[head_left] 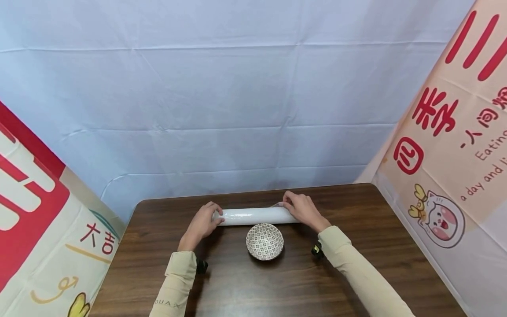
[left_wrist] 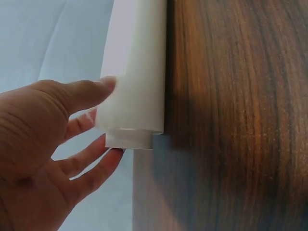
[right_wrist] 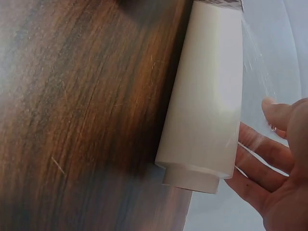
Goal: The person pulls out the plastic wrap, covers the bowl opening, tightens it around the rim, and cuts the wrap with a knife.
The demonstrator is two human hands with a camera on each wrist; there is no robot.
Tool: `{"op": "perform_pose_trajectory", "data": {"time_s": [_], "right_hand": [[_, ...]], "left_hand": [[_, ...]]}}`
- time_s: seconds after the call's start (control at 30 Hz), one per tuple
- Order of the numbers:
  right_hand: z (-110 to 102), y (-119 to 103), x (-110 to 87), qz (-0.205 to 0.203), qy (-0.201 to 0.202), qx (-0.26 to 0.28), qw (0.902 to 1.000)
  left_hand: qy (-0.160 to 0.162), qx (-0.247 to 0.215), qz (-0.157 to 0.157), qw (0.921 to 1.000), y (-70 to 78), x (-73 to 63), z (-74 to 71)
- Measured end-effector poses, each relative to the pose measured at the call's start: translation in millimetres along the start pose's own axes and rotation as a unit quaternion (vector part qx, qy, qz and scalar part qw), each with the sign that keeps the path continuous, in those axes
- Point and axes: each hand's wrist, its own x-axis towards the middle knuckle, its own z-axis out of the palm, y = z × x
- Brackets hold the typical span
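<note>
A white roll of cling film (head_left: 253,216) lies crosswise on the table, toward its far edge. My left hand (head_left: 203,221) grips the roll's left end, the thumb on top and other fingers around the end by the core (left_wrist: 129,139). At the other end, my right hand (head_left: 303,210) pinches a loose edge of the clear film (right_wrist: 259,67) between thumb and index finger, drawn a little away from the roll. Its other fingers rest by the roll's far side in the right wrist view. Just in front of the roll stands a patterned bowl (head_left: 264,241).
The brown wooden table (head_left: 253,286) has its far edge close behind the roll. Beyond it hangs a pale cloth backdrop (head_left: 222,105). Printed banners stand at the left (head_left: 43,246) and right (head_left: 455,167) sides.
</note>
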Motion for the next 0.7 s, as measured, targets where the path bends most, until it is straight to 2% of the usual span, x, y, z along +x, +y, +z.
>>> {"op": "perform_pose_trajectory", "data": {"time_s": [0.23,0.33,0.53,0.7], "right_hand": [[-1,-1,-2.1,-0.001,-0.016,-0.004,0.9999],[-1,0,-3.1,0.005,-0.011,0.002,0.9999],[1,1,-5.8,0.03,0.011,0.025,0.9992],[1,2,-5.3,0.059,0.002,0.044,0.9973]], "left_hand": [[0.013,0.005,0.007,0.9999,1.9,1.2,-0.6],[0.023,0.015,0.009,0.9996,3.1,3.2,0.2],[0.021,0.012,-0.026,0.9994,7.2,4.2,-0.4],[0.017,0.0,-0.04,0.999,11.4,5.3,-1.9]]}}
